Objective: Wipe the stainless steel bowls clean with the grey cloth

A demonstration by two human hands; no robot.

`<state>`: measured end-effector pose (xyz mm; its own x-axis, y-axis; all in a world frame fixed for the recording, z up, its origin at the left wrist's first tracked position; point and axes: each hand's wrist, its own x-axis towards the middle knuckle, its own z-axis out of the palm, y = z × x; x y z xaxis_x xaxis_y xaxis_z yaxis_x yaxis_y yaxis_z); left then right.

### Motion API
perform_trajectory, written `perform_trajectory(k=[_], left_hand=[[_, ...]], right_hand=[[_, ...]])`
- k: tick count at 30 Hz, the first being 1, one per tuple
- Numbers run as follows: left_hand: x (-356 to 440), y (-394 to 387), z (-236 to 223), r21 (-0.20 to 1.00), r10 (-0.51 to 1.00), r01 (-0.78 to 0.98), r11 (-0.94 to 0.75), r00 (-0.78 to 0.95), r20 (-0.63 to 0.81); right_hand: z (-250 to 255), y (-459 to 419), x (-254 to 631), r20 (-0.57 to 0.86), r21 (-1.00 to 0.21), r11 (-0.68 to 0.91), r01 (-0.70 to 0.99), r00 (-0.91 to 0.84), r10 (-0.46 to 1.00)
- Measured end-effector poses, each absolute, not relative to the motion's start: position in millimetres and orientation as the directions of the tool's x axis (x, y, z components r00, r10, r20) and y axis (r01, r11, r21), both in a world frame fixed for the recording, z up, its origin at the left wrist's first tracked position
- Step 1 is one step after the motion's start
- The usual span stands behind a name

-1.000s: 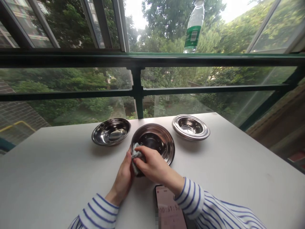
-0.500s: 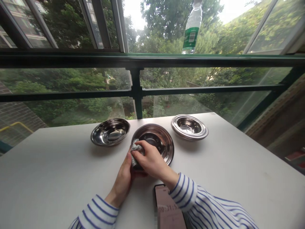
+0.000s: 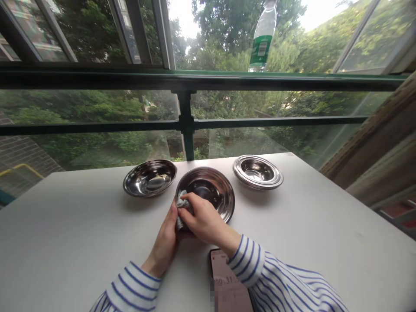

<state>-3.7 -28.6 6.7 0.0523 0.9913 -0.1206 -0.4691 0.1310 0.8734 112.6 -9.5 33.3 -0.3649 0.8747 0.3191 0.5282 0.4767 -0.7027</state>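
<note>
Middle bowl [image 3: 221,190]: at tabletop [image 3: 81,234] centre, beyond both hands. Left hand [image 3: 165,242] grips its near-left rim; right hand [image 3: 204,216] pinches cloth [image 3: 182,201] against that side.

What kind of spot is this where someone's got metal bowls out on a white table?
Probably an enclosed balcony or a window-side nook: a green railing runs behind the table, trees show through the glass, and a curtain hangs at the right.

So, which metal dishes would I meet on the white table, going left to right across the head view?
Shiny empty bowl → middle bowl, with a crumpled cloth at its left side → wide-rimmed metal dish.
</note>
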Motion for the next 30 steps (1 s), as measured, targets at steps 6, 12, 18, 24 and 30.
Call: perform_trajectory(k=[6,12,18,24,30], left_hand=[[-7.7,-24.3,3.8,0.885,0.994,-0.459,0.078,0.108,-0.031],[-7.3,-26.2,4.5,0.895,0.996,-0.440,0.075,0.067,-0.050],[-7.0,-27.6,8.3,0.882,0.987,-0.456,0.120,0.148,-0.058],[-8.0,-26.7,4.7,0.902,0.995,-0.426,0.070,0.096,-0.032],[-7.2,-28.1,9.7,0.889,0.990,-0.445,0.109,0.132,-0.055]], right_hand=[[32.2,-18.2,134.6,0.277,-0.646,0.596,0.477,-0.582,0.765],[30.0,-20.2,127.5,0.345,-0.650,0.581,0.489,-0.492,0.800],[32.8,-26.9,146.2,0.228,-0.537,0.661,0.524,-0.664,0.712],[31.5,-21.6,132.4,0.371,-0.617,0.639,0.459,-0.547,0.751],[40.3,-27.0,151.1,0.176,-0.518,0.662,0.541,-0.690,0.702]])
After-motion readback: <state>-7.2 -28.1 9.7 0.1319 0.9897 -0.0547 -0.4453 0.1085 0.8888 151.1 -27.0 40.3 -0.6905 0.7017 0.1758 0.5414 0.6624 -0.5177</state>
